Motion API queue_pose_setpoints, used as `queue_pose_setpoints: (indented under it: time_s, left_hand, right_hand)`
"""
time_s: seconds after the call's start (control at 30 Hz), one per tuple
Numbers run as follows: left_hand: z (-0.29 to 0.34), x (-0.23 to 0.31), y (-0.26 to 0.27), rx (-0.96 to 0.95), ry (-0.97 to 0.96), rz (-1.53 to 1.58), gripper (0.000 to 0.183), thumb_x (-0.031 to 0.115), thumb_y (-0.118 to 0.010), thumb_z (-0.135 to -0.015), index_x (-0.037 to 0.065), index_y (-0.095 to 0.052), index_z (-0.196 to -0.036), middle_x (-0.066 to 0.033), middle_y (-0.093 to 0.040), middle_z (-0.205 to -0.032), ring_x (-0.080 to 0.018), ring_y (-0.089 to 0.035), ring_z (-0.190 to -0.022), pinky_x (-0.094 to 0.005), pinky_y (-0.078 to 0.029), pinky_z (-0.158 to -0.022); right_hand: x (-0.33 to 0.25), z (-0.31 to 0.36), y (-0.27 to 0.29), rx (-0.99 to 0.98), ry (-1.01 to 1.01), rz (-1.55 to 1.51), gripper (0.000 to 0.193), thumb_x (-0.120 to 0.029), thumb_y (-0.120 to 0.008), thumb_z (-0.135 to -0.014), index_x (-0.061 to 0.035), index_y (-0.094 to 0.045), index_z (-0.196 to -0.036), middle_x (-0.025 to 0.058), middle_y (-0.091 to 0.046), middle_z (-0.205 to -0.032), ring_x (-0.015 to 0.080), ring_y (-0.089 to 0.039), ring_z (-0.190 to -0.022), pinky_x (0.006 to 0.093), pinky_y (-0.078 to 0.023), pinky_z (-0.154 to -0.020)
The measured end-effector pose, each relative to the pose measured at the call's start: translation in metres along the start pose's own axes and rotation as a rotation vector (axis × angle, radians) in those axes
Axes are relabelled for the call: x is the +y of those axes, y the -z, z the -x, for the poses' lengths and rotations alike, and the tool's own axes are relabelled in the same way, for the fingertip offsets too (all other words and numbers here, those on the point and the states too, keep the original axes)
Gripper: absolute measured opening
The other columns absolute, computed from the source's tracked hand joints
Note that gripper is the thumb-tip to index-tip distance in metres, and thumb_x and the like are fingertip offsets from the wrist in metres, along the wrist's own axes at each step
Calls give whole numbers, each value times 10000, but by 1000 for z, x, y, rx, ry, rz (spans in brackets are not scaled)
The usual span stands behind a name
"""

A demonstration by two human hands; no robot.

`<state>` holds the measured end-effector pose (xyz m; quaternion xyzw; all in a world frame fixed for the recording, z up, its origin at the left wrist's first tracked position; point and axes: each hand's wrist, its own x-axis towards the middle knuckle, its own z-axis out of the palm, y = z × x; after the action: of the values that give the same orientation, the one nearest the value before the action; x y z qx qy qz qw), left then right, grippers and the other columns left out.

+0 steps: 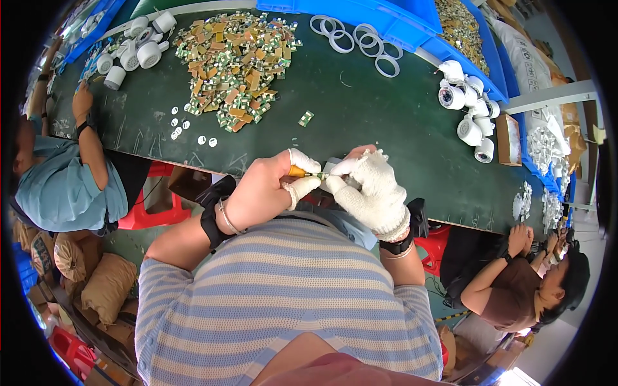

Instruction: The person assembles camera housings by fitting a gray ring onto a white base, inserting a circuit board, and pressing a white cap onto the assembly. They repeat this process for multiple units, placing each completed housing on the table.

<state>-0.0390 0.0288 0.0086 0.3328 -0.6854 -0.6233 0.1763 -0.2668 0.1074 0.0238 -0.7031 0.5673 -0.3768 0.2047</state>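
Note:
My left hand (267,183), bare but for white fabric covers on thumb and forefinger, is closed in a pinch at the table's near edge. Between its fingertips sits a small circuit board (321,175), green, with an orange-brown piece (297,171) at its left end. My right hand (370,190), in a white knitted glove, pinches the right side of that board; the fingers cover most of it. A pale grey object (332,163) shows partly behind the right fingertips; its kind is hidden. Just beyond my hands, a single green circuit board (306,118) lies on the table.
A large heap of circuit boards (235,61) covers the table's far middle. White discs (212,142) lie left, white rings (370,45) far right. White camera housings (469,132) stand right, others (149,54) far left. Blue bins (399,22) line the back. Co-workers (67,177) sit both sides.

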Motion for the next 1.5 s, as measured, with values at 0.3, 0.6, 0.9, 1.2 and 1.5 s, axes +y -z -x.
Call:
queue_pose_setpoints:
  time_s: [0.3, 0.6, 0.9, 1.2, 1.5]
  left_hand:
    - [-7, -12, 4, -189, 82, 429, 227, 9, -718, -1000, -2, -639, -1213, -75, -741, -1103, -116, -708, -1011, -277, -577, -894]
    - [-3, -10, 5, -42, 8, 70, 211, 13, -735, -989, -8, -657, -1183, -65, -745, -1088, -109, -704, -1012, -278, -573, -893]
    - [3, 1, 4, 12, -47, -61, 194, 31, -774, -964, -11, -694, -1136, -59, -757, -1055, -97, -709, -963, -269, -580, -842]
    - [0, -4, 6, -70, -36, 102, 190, 17, -750, -979, -3, -682, -1155, -68, -764, -1069, -104, -711, -985, -272, -575, -859]
    - [3, 2, 13, -43, -46, -79, 179, 50, -773, -969, 10, -699, -1127, -70, -782, -999, -96, -715, -901, -268, -573, -797]
  right_hand:
    - [18, -3, 5, -106, 123, -167, 184, -47, -828, -795, -94, -731, -944, 86, -681, -922, 242, -654, -846, 374, -496, -766]
    - [5, -6, 2, -1, 88, 25, 167, -103, -856, -788, -117, -754, -919, 57, -694, -906, 307, -663, -888, 423, -509, -834]
    - [3, -11, 5, -64, 121, 59, 148, -98, -845, -763, -133, -756, -876, 41, -697, -867, 317, -671, -920, 438, -518, -817]
    - [15, -14, 6, -161, 145, -65, 128, -121, -859, -766, -137, -759, -846, 44, -683, -850, 287, -682, -922, 420, -511, -801]
    - [9, -24, 3, -173, 217, 130, 186, -209, -906, -738, -156, -763, -843, 34, -692, -858, 294, -685, -916, 439, -520, -841]
